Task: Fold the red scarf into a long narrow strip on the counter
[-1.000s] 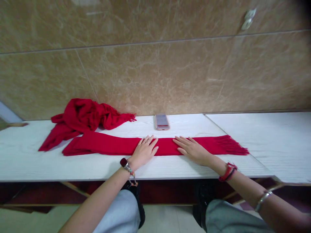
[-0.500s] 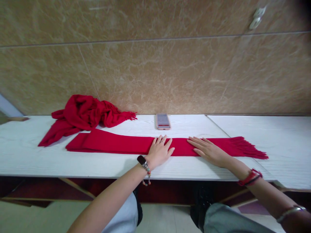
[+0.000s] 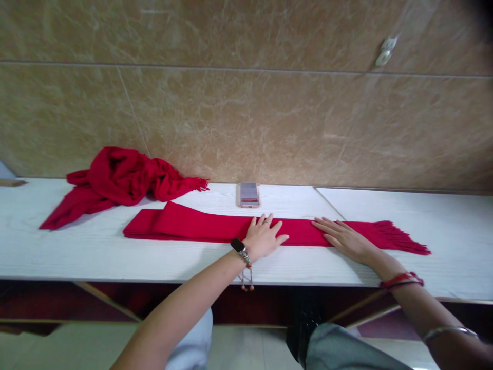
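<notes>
left hand (image 3: 265,240) spread flat on the folded red scarf (image 3: 215,226) | right hand (image 3: 349,242) flat nearer its fringe (image 3: 402,238) | scarf lies along the white counter (image 3: 115,262) | phone (image 3: 249,194) over by the wall (image 3: 246,118)

A white table (image 3: 115,259) carries a flat scarf (image 3: 215,226), crumpled scarf (image 3: 123,180) and phone (image 3: 249,195).

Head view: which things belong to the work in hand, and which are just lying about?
In use:
- folded red scarf, lying lengthwise
- left hand and right hand, both resting on it
- white tabletop beneath

Apparently just lying about:
- crumpled red scarf, untouched, though possibly related
- phone, near the wall
</notes>
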The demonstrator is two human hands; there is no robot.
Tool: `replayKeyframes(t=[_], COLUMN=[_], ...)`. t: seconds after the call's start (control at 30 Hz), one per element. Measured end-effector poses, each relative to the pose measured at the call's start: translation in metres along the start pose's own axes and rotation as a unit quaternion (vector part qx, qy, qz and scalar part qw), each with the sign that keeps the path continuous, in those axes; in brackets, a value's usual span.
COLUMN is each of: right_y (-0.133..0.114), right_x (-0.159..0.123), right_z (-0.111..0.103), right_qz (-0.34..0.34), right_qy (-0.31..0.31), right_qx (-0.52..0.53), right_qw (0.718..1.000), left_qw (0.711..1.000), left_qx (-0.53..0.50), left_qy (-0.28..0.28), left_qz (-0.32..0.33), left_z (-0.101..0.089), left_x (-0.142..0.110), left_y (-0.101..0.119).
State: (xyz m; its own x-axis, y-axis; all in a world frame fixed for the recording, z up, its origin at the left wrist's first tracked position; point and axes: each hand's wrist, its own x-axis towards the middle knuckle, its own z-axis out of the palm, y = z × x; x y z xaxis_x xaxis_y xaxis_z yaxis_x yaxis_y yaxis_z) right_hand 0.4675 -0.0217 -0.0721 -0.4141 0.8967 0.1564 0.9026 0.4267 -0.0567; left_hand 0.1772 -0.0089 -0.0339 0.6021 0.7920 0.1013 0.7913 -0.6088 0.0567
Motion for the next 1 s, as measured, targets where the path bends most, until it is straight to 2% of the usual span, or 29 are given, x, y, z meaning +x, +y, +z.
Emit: replayKeyframes(t=[0.1, 0.2, 0.3, 0.37, 0.47, 0.57, 0.7, 1.0], right_y=[0.003, -0.008, -0.037, -0.064, -0.105, -0.131, -0.136, -0.12], right_x=[-0.002, 0.003, 0.014, 0.024, 0.039, 0.048, 0.05, 0.043], right_z=[-0.002, -0.009, -0.021, -0.028, -0.033, -0.029, -0.019, -0.014], right_qz=[-0.003, -0.021, -0.051, -0.063, -0.115, -0.158, -0.175, -0.187], right_qy=[0.011, 0.055, 0.122, 0.147, 0.125, 0.094, 0.079, 0.13], right_qx=[-0.001, 0.007, 0.037, 0.071, 0.089, 0.061, 0.018, -0.014], right_qw=[1.0, 0.998, 0.99, 0.985, 0.981, 0.981, 0.981, 0.974], left_qw=[0.999, 0.997, 0.997, 0.997, 0.992, 0.986, 0.979, 0.98], left_qx=[0.023, 0.027, 0.031, 0.048, 0.083, 0.117, 0.149, 0.135], left_qy=[0.003, -0.034, -0.066, -0.051, -0.016, -0.003, 0.009, 0.011], left_qz=[-0.046, -0.064, -0.005, 0.043, 0.089, 0.118, 0.142, 0.147], left_z=[-0.01, -0.02, -0.028, -0.032, -0.037, -0.039, -0.037, -0.034], left_x=[-0.012, -0.028, -0.043, -0.051, -0.058, -0.06, -0.062, -0.058], left_y=[-0.024, -0.053, -0.075, -0.083, -0.085, -0.084, -0.083, -0.089])
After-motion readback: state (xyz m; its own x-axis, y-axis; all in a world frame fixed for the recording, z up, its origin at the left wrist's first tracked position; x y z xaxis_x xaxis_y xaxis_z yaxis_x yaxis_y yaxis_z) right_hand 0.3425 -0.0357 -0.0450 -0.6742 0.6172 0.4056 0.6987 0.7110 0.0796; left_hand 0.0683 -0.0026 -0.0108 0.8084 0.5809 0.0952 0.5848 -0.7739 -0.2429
